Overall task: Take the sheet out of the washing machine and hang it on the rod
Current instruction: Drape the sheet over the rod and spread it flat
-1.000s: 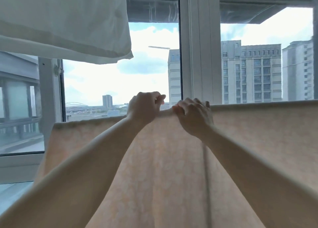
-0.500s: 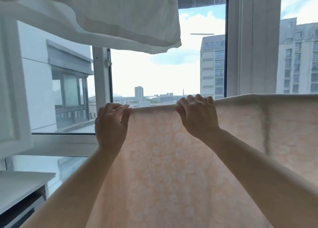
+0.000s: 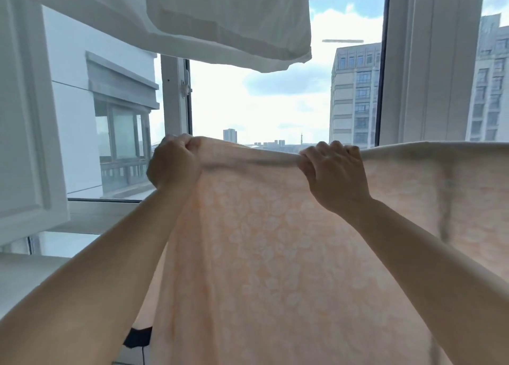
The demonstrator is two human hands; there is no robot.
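Peach cotton with a pale floral print, the sheet [image 3: 275, 254], fills the near field and falls below both forearms. Its top edge runs level between and beyond the 2 hands, draped over what appears to be the rod, which the cloth hides. Left hand [image 3: 175, 165]: fingers curled tight, bunching the sheet's upper corner at the free end. Right hand [image 3: 336, 174]: fingers hooked over the top fold, gripping the cloth; between the 2 hands the edge is gathered into a slight roll, while beyond the right hand it lies flat and smooth. Above the left hand hangs a white cloth [image 3: 220, 20], separate from the sheet. Behind the hands stands the window frame [image 3: 429, 62], and past it, apartment blocks [image 3: 355, 95] and a clouded sky.

Progress, as judged: the sheet is out of the machine and already hung along most of its length. Remaining work appears to be spreading the bunched end near the left hand, then letting go.
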